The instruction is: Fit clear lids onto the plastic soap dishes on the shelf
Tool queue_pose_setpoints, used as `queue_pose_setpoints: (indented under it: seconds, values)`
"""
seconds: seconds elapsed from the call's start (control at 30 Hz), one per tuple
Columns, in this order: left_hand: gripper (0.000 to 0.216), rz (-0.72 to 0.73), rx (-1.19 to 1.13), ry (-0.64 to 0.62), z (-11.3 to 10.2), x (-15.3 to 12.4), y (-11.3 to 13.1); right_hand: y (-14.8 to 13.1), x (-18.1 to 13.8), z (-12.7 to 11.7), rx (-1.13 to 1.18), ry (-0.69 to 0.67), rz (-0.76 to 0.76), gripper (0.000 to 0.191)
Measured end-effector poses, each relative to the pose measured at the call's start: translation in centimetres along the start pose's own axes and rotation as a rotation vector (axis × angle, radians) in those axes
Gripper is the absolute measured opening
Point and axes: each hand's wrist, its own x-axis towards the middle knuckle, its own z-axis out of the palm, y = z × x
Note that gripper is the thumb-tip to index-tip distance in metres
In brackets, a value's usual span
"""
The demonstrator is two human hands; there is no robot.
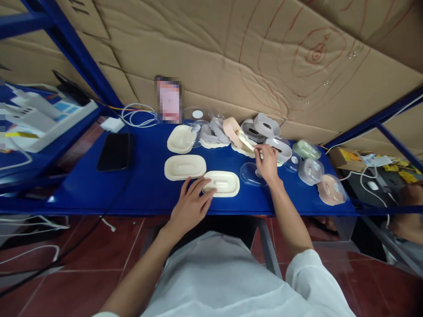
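My left hand [193, 200] lies flat with fingers stretched out, its fingertips on the left end of a cream oval tray [224, 183] near the front edge of the blue shelf [139, 185]. Two more cream trays sit to the left, one beside it [185, 167] and one farther back [181, 138]. My right hand [267, 162] reaches into a leaning row of cream, pink and grey oval parts [238, 132] and pinches the end of a cream piece [246, 141]. A clear dome lid [249, 174] lies just under that hand.
A dark phone [115, 151] lies at the shelf's left. White cables [137, 115] and a blurred card stand at the back. Clear-lidded green, white and pink pieces [312, 169] lie at the right. Cardboard forms the back wall. Another person's arm [408, 220] shows at far right.
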Motion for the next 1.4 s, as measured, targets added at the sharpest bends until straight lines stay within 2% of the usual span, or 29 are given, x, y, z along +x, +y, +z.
queue_pose_setpoints:
  seconds: [0.2,0.33,0.4,0.5,0.63,0.73,0.8,0.93,1.0,1.07,1.2,1.3,1.4]
  values:
    - [0.032,0.004,0.009,0.005,0.1,-0.1,-0.1,-1.8,-3.7,-2.3,-0.086,-0.009,-0.066,0.027]
    - [0.031,-0.001,0.005,0.012,0.1,-0.1,-0.2,-1.9,-6.4,-3.1,-0.183,-0.079,-0.048,0.030]
    - [0.030,-0.005,-0.002,0.023,0.2,-0.1,-0.1,-1.9,-6.7,-3.2,-0.249,-0.121,-0.042,0.030]
    - [0.026,-0.011,-0.011,0.046,0.2,0.0,-0.1,-2.0,-4.9,-2.3,-0.242,-0.136,-0.051,0.033]
    - [0.022,-0.023,-0.045,0.047,0.2,0.0,-0.1,-2.8,0.3,0.9,-0.118,-0.146,-0.096,0.046]
    - [0.024,-0.040,-0.099,0.040,0.1,-0.1,-0.1,-4.0,3.2,2.7,-0.049,-0.167,-0.087,0.034]
    - [0.031,-0.073,-0.125,0.054,0.1,-0.2,-0.1,-5.2,3.4,2.6,0.002,-0.126,-0.103,0.026]
    - [0.056,-0.169,-0.165,0.124,0.4,-0.6,-0.2,-7.7,-0.9,-0.3,0.066,-0.043,-0.293,0.024]
    - [0.067,-0.174,-0.164,0.183,0.4,-0.7,-0.3,-8.5,-4.1,-1.8,0.065,-0.094,-0.388,0.023]
    - [0.070,-0.132,-0.137,0.189,0.4,-0.6,-0.4,-9.0,-6.9,-2.7,0.070,-0.180,-0.450,0.023]
    - [0.043,-0.025,-0.109,0.067,0.2,-0.2,-0.6,-9.0,-9.9,-2.5,0.106,-0.290,-0.431,0.027]
    - [0.026,-0.022,-0.095,0.047,0.3,-0.1,-0.4,-8.8,-10.6,-1.8,0.125,-0.358,-0.413,0.033]
    - [0.021,-0.025,-0.104,0.038,0.2,-0.4,-0.1,-8.6,-11.0,-1.4,0.154,-0.366,-0.384,0.037]
